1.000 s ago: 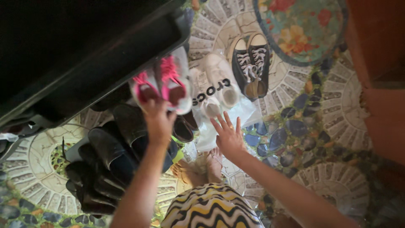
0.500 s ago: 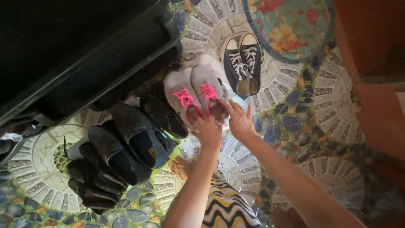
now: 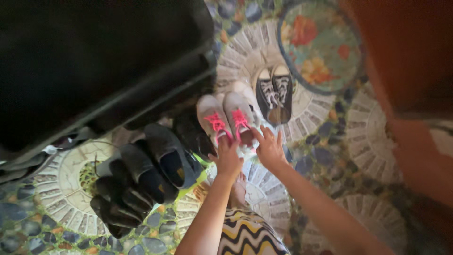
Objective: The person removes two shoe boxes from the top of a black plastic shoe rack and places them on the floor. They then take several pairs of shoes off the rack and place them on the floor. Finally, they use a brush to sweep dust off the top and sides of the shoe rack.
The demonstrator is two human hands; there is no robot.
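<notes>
**Grey sneakers with pink laces held at the heels**

A pair of pale grey fabric sneakers with bright pink laces (image 3: 226, 122) is seen side by side, toes pointing away, above the patterned mosaic and pebble floor (image 3: 330, 132). The left hand (image 3: 227, 158) is closed around the heel of the left shoe. The right hand (image 3: 269, 148) is laid with fingers loosely spread against the heel of the right shoe; a firm grasp cannot be told through the blur. Just beyond, a pair of black canvas lace-up shoes with white toe caps (image 3: 275, 93) is set near a round floral mat (image 3: 318, 47). A heap of dark slip-on shoes (image 3: 141, 174) lies to the left, beneath a black case (image 3: 94, 61).
</notes>
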